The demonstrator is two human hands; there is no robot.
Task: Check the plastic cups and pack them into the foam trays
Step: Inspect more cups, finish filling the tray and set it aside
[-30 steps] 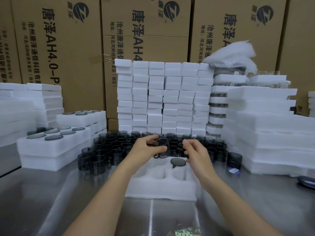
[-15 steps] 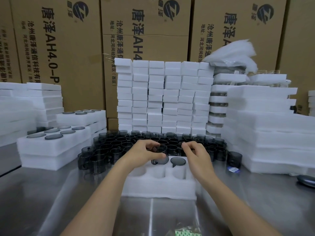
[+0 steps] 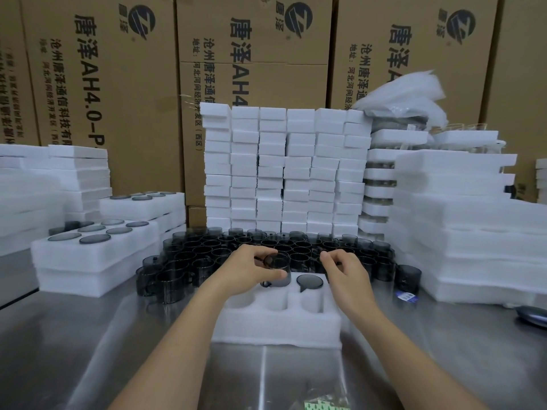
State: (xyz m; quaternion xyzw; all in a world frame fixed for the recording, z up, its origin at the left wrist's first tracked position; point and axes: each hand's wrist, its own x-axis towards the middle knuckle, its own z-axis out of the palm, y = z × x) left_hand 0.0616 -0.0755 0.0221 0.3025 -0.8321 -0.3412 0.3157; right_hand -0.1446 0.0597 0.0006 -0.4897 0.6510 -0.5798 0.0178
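Over the back middle pocket of the foam tray (image 3: 275, 327), we pinch a dark cup (image 3: 278, 269) in our left hand (image 3: 251, 270), nearly upright, with the pocket straight below. Just right sits a packed cup (image 3: 309, 282). Our right hand (image 3: 344, 269) hovers, fingers loosely curled, apparently empty.

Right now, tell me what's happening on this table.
A person is filling a foam tray. The left hand holds a cup at the tray's back row, beside a seated cup. The right hand, fingers curled, is at the loose cups behind the tray; whether it grips one is unclear. At the left sit filled trays.
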